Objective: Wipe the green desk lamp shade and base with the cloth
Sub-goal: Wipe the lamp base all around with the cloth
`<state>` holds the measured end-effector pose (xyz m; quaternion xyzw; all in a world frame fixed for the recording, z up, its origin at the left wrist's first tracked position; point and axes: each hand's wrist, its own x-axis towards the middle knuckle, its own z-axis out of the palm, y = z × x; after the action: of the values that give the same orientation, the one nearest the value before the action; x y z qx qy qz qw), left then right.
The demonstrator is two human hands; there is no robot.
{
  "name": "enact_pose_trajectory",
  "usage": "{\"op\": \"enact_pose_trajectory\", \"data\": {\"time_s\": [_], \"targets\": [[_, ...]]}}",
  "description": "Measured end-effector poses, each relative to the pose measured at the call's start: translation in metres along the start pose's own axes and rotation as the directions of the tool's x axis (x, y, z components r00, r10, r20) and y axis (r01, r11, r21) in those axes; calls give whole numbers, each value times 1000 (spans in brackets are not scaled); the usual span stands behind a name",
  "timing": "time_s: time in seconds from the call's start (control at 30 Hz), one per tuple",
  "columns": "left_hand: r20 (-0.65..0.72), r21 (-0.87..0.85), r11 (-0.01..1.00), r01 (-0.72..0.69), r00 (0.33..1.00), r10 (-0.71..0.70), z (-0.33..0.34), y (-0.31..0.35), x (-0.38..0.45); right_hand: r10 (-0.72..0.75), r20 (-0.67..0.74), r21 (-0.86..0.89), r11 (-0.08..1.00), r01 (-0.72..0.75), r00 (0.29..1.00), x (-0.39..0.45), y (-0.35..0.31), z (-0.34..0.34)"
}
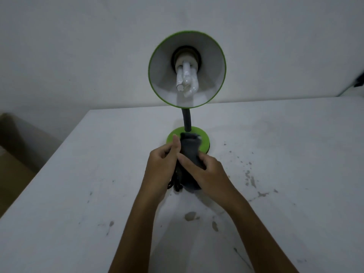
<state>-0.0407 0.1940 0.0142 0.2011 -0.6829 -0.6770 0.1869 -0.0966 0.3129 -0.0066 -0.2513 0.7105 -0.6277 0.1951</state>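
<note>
A green desk lamp stands at the middle of the white table. Its shade (155, 56) faces me, white inside with a spiral bulb (185, 79). A dark bendable neck (186, 120) runs down to the round green base (203, 139). A dark grey cloth (190, 152) hangs between my hands just in front of the base and covers part of it. My left hand (162, 164) pinches the cloth's left edge. The fingers of my right hand (206, 170) grip the cloth from the right. A black cord (176, 184) shows below my hands.
The white table (78, 174) is stained and chipped, mostly to the right of my arms. A white wall rises close behind the lamp. A brown box (13, 154) sits on the floor to the left. A dark object (359, 79) hangs at the right edge.
</note>
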Motion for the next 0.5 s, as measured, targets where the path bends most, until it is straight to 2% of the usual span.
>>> {"op": "enact_pose_trajectory", "data": {"time_s": [0.1, 0.2, 0.3, 0.4, 0.5], "targets": [[166, -94, 996, 13, 986, 3, -6, 9, -16, 13, 21, -38, 999, -12, 1000, -3, -4, -2], [188, -92, 995, -24, 981, 41, -15, 13, -21, 35, 13, -11, 999, -35, 999, -4, -4, -1], [73, 67, 990, -122, 990, 117, -22, 11, -19, 98, 22, 38, 994, -99, 995, -7, -5, 3], [-57, 157, 960, -233, 968, 244, -30, 7, -18, 130, 1, 142, 981, -129, 991, -8, -6, 6], [-156, 301, 924, -234, 944, 290, -44, 4, -11, 159, -45, 192, 970, -147, 986, -4, -8, 9]]}}
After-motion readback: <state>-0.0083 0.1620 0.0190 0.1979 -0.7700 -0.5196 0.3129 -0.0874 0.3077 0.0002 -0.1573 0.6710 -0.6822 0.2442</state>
